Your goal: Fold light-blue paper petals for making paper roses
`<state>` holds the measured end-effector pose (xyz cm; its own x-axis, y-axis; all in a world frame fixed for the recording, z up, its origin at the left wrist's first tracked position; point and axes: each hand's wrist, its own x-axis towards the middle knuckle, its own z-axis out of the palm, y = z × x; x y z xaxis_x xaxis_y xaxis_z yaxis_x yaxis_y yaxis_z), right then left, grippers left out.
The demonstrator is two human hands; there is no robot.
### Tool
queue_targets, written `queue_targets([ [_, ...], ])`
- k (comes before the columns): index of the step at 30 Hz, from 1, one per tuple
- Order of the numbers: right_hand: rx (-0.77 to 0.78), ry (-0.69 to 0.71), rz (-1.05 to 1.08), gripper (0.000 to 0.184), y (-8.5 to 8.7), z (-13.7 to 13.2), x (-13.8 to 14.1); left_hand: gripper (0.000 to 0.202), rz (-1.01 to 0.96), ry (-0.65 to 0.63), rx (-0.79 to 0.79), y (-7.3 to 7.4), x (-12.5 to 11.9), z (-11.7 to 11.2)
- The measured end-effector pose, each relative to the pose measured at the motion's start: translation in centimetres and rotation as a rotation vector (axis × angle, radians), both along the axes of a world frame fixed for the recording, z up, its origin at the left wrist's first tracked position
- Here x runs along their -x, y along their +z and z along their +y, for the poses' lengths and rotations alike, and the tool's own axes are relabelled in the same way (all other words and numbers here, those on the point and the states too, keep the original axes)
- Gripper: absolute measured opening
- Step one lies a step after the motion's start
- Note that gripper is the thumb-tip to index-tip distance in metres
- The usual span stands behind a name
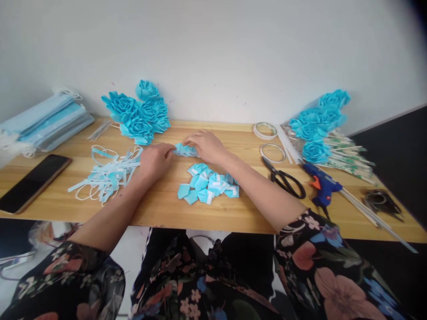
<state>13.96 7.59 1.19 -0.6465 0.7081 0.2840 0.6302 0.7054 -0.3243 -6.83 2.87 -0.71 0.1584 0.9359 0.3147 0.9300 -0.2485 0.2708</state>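
My left hand (154, 159) and my right hand (207, 146) meet at the middle of the wooden table (233, 209). Both pinch a small folded blue piece (185, 150) that lies on the tabletop between them. Just in front of the hands sits a pile of folded blue petals (208, 183) with white strips on them. Left of my left hand lies a heap of cut strips and ear loops (105, 174).
Blue flowers (138, 112) lie at the back, a stack of blue face masks (46, 120) and a phone (31, 182) at the left. At the right are tape rolls (272, 152), black scissors (284, 178), a blue glue gun (320, 183), and flowers on sticks (322, 126).
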Motion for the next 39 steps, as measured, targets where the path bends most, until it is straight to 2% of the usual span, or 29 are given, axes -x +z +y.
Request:
queue_targets([
  [5, -0.016, 0.013, -0.021, 0.042, -1.2, 1.5, 1.8, 0.039, 0.020, -0.024, 0.036, -0.1, 0.4, 0.1],
  [11, 0.013, 0.020, -0.077, 0.044, -2.5, 2.6, 2.2, 0.039, 0.069, -0.038, 0.128, 0.3, 0.3, 0.2],
  [17, 0.014, -0.006, -0.067, 0.047, -2.5, 2.2, 1.8, 0.036, 0.032, 0.058, 0.114, 0.7, 0.4, 0.0],
  [20, 0.010, 0.003, -0.057, 0.045, -2.7, 2.2, 1.7, 0.037, -0.020, 0.021, 0.120, 0.8, 0.1, -0.2],
  [24, 0.026, 0.014, -0.037, 0.045, -2.8, 2.4, 1.7, 0.037, 0.010, -0.045, 0.176, 0.8, -0.3, -0.3],
  [30, 0.041, -0.012, 0.050, 0.056, -1.6, 2.8, 0.5, 0.036, 0.042, -0.045, 0.208, 0.5, -0.1, -0.1],
  [36, 0.021, 0.052, -0.038, 0.040, -1.5, 2.9, 0.2, 0.035, 0.045, -0.049, 0.213, 0.6, -0.2, -0.3],
  [39, 0.020, 0.030, -0.066, 0.039, -1.8, 2.8, 0.4, 0.035, 0.045, -0.036, 0.232, 0.9, -0.3, -0.3],
])
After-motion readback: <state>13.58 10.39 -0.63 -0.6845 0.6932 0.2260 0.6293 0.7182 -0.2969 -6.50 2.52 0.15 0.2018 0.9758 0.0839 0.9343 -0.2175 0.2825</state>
